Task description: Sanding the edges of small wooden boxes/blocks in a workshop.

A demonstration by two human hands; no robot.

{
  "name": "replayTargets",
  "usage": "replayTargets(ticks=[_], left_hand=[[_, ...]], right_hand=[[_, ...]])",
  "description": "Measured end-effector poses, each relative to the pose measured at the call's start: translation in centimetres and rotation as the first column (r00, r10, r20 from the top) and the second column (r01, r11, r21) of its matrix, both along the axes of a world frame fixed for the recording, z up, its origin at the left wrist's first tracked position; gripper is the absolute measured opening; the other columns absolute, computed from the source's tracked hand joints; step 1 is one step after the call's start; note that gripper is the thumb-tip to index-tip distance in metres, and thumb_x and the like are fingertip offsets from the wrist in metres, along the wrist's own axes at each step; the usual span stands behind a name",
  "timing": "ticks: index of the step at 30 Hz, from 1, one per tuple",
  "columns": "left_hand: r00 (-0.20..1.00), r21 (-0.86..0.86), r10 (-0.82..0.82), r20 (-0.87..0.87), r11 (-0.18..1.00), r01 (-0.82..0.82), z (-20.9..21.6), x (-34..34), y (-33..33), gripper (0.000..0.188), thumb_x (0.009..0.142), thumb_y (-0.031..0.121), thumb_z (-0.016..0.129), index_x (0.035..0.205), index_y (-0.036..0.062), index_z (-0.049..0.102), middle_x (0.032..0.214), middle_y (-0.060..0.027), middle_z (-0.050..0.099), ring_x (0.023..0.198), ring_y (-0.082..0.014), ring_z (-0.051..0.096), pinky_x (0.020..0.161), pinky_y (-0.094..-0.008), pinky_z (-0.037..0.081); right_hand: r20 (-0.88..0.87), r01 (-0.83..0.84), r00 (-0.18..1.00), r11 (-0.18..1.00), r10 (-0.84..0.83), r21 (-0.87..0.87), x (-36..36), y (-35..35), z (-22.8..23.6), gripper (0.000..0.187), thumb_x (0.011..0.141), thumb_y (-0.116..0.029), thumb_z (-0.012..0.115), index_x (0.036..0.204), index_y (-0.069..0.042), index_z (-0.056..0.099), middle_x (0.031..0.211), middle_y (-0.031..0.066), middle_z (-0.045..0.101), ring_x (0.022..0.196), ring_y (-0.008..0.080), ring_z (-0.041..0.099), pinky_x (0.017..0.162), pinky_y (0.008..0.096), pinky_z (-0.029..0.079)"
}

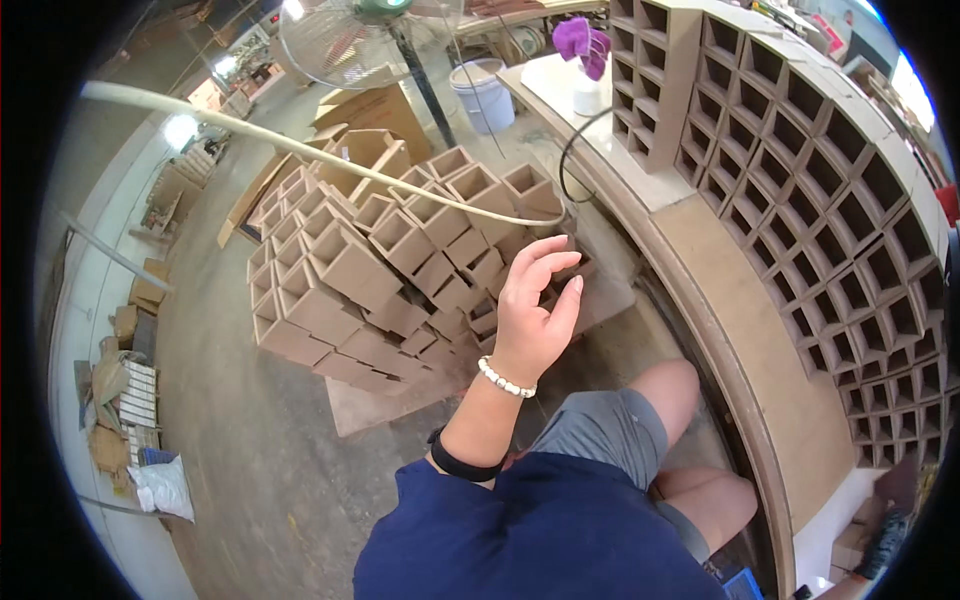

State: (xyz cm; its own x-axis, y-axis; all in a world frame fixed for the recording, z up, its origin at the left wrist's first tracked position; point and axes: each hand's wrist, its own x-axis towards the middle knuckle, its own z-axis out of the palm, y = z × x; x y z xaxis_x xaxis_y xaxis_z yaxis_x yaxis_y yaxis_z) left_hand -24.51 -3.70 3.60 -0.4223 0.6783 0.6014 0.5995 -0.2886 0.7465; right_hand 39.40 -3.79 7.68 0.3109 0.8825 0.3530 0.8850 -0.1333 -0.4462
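Observation:
My left hand (540, 300) is raised in the middle of the view, thumb and curved fingers apart, holding nothing. A pale bead bracelet (506, 378) and a black band (466, 458) circle its wrist and forearm. Just beyond it stands a tall stack of brown open-ended boxes (350, 265) on a flat board (350, 408). At the lower right rim, my right hand (884, 546), in a dark patterned glove, seems to grip a dark brown piece (897, 484). Blur hides its fingers and the piece's exact shape.
Rows of similar brown boxes (765, 150) stand along the right-hand workbench (735, 290). A pale hose (300, 148) crosses above the stack. Farther off are a standing fan (408, 60), a white bucket (482, 98) and a purple cloth-like item (582, 45). A white sack (162, 487) lies at left.

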Motion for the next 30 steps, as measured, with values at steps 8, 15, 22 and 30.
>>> replayTargets(ticks=[8, 15, 22, 30], left_hand=[[0.95, 0.125, 0.263, -0.17, 0.962, -0.244, 2.6, -3.1, -1.6, 0.027, 0.074, -0.003, 0.059, 0.1, 0.0019, 0.056, 0.108, -0.0111, 0.055, 0.094, -0.0185, 0.055, 0.08, -0.0282, 0.046], [0.688, 0.277, 0.612, -0.389, 0.79, -0.546, 4.7, -9.2, -5.3, 0.026, 0.073, 0.001, 0.06, 0.098, 0.0036, 0.057, 0.106, -0.012, 0.055, 0.098, -0.0251, 0.054, 0.083, -0.0331, 0.044], [0.337, -0.189, 0.467, -0.817, 0.336, -0.923, 5.9, -15.5, -9.7, 0.037, 0.06, 0.021, 0.074, 0.091, 0.0085, 0.058, 0.103, -0.0082, 0.056, 0.1, -0.0234, 0.048, 0.087, -0.0377, 0.037], [0.265, 0.137, 0.471, -0.841, 0.66, -0.738, 8.4, -12.4, -9.5, 0.025, 0.052, 0.02, 0.075, 0.057, 0.0047, 0.056, 0.066, -0.0087, 0.057, 0.078, -0.0263, 0.053, 0.076, -0.0383, 0.039]], right_hand=[[-0.992, -0.028, 0.108, 0.997, 0.069, 0.066, -11.8, 4.0, -14.0, 0.042, 0.085, -0.03, 0.045, 0.115, -0.001, 0.048, 0.12, 0.0166, 0.05, 0.11, 0.0278, 0.047, 0.094, 0.0377, 0.035], [-0.94, -0.038, -0.325, 0.992, 0.104, 0.123, -11.8, 5.1, -16.9, 0.044, 0.083, -0.03, 0.048, 0.117, -0.002, 0.046, 0.119, 0.0163, 0.05, 0.11, 0.0286, 0.046, 0.094, 0.0399, 0.036], [-0.874, -0.041, -0.468, 0.985, 0.128, 0.167, -11.4, 5.2, -18.0, 0.047, 0.081, -0.03, 0.052, 0.118, -0.002, 0.045, 0.118, 0.0161, 0.05, 0.11, 0.0294, 0.046, 0.094, 0.0421, 0.036], [-0.821, 0.008, -0.544, 0.979, 0.175, 0.203, -10.6, 4.8, -18.1, 0.05, 0.078, -0.029, 0.055, 0.119, -0.003, 0.043, 0.118, 0.0158, 0.05, 0.109, 0.0303, 0.046, 0.093, 0.0447, 0.037]])
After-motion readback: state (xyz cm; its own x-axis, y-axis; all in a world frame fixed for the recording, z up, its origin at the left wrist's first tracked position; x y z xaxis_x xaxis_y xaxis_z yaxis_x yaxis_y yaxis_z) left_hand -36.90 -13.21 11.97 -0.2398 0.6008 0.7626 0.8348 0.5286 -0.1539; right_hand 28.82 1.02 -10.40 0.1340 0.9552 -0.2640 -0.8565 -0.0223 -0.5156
